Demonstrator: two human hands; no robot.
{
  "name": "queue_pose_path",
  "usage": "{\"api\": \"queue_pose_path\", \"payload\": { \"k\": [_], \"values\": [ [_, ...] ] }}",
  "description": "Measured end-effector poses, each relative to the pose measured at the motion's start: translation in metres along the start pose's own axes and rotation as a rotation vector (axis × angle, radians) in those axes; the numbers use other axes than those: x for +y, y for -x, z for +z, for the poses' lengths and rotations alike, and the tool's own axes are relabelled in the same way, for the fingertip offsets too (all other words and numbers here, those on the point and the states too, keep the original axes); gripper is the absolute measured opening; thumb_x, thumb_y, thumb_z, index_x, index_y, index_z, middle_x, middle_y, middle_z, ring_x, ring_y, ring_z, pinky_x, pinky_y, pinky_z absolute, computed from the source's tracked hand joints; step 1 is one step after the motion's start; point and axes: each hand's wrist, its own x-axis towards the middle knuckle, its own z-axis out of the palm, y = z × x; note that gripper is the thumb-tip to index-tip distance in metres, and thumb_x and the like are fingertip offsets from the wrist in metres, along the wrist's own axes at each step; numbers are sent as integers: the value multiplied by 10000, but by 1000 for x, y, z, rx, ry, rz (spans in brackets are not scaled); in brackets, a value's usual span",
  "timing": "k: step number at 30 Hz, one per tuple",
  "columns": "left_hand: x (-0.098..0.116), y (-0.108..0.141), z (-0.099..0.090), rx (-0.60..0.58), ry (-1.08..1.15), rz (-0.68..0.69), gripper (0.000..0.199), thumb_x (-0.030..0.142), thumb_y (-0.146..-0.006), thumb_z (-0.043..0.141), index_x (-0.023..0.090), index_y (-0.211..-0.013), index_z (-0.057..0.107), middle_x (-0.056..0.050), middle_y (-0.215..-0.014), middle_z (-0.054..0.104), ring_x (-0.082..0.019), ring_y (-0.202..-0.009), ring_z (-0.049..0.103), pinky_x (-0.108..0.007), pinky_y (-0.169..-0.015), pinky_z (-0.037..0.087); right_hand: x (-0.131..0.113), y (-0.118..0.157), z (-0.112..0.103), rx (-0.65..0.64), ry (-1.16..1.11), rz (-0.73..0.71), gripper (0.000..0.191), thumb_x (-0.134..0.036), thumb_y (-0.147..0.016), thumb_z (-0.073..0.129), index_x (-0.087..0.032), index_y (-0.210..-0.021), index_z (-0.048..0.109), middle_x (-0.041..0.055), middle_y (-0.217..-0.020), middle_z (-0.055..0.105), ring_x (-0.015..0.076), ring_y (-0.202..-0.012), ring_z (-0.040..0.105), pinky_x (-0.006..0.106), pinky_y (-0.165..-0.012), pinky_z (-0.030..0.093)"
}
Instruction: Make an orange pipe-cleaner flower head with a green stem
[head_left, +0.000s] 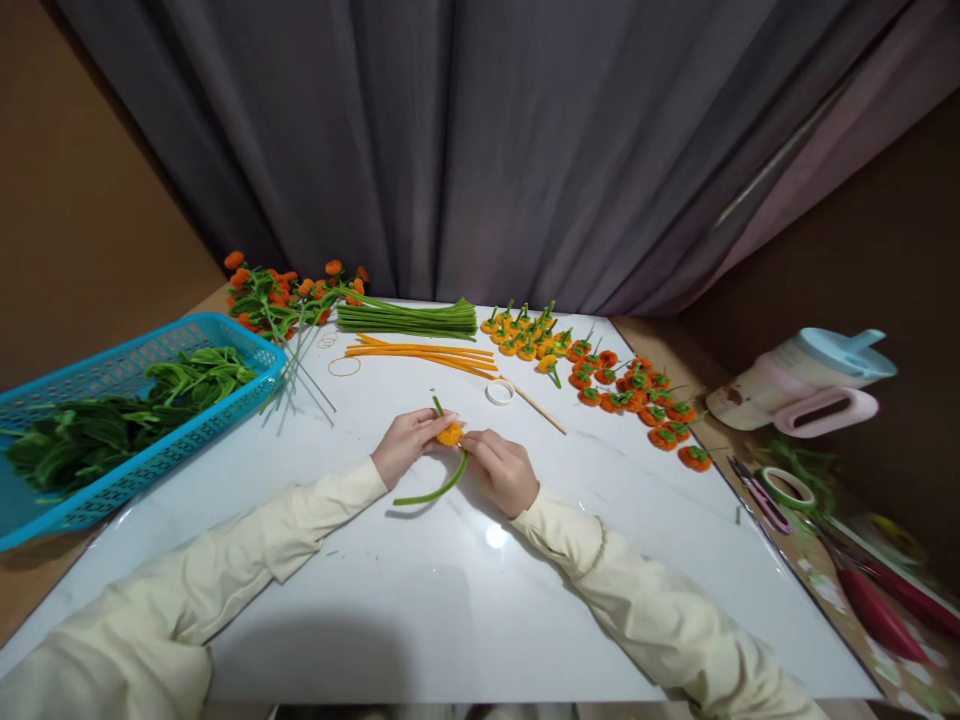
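Head view: the yellow chenille flower head (450,434) is between the two hands, above the near-middle part of the white tabletop (525,640). The fingers of the left hand (409,442) grasp the flower head from its left side. The right hand (504,472) has its thumb and index fingertip pinched on the green chenille stem (452,481), at the right edge of the flower head; the exact contact under the fingertips is hidden. The longer length of the stem curves down and to the left, its end free. A short green end (437,404) projects above the flower head; whether it belongs to the same stem cannot be told. Handling: the flower head is probably very light, with a soft pile that compresses and is unlikely to slip. The stem appears to be wire-cored: flexible, able to keep a bend, and springy at the free end. Recommended hold: support the flower head lightly by its rim, so as not to flatten the loops, and grip the stem close to the flower head, where bending is best controlled.
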Motion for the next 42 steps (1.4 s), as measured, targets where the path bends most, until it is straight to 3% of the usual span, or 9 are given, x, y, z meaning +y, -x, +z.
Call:
{"api": "queue_pose_path", "payload": {
  "k": [4, 9, 16, 23, 36, 42],
  "values": [
    [2, 3, 1, -70, 52, -32, 392, 370, -672, 710, 88, -940, 668, -113, -1002, 666, -184, -939, 608, -294, -888, 458, 6, 2, 4, 77, 147, -50, 216, -111, -876, 375, -181, -910, 577, 100, -875, 639, 194, -772, 572, 295, -622, 443],
    [0, 5, -1, -172, 22, -71, 542, 289, -624, 753, 142, -1125, 608, -102, -1122, 615, -215, -1008, 579, -323, -925, 428, 3, 0, 2, 82, 56, -47, 180, -100, -848, 390, -178, -901, 544, 77, -809, 618, 189, -771, 561, 298, -650, 462],
    [-8, 3, -4, -179, -216, 133, 502, 324, -659, 703, 88, -1092, 606, -97, -975, 668, -226, -931, 613, -371, -887, 468, -7, -8, -7, 184, -100, 206, 91, -234, -857, 471, -184, -914, 521, 40, -756, 545, 155, -624, 491, 282, -574, 433],
    [-10, 5, -3, -229, -438, 300, 367, 251, -695, 637, 110, -1031, 602, -95, -1007, 664, -218, -917, 626, -316, -836, 490, -8, -11, -2, 76, -119, 69, 94, -236, -875, 492, -181, -932, 543, 47, -756, 553, 175, -708, 491, 296, -642, 421],
    [-7, 4, -3, -149, -253, 172, 385, 253, -609, 731, 114, -953, 626, -97, -1012, 658, -220, -941, 613, -378, -905, 458, 0, -8, -3, 125, -94, 129, 107, -170, -845, 462, -186, -767, 533, 29, -658, 513, 163, -619, 478, 275, -564, 395],
    [-3, 4, -4, -168, -188, 107, 410, 341, -675, 691, 101, -1001, 626, -116, -1024, 653, -219, -930, 616, -373, -855, 496, 1, -9, -2, 151, -99, 159, 105, -176, -842, 472, -183, -769, 547, 20, -649, 512, 151, -597, 477, 265, -561, 394]
  ]
}}
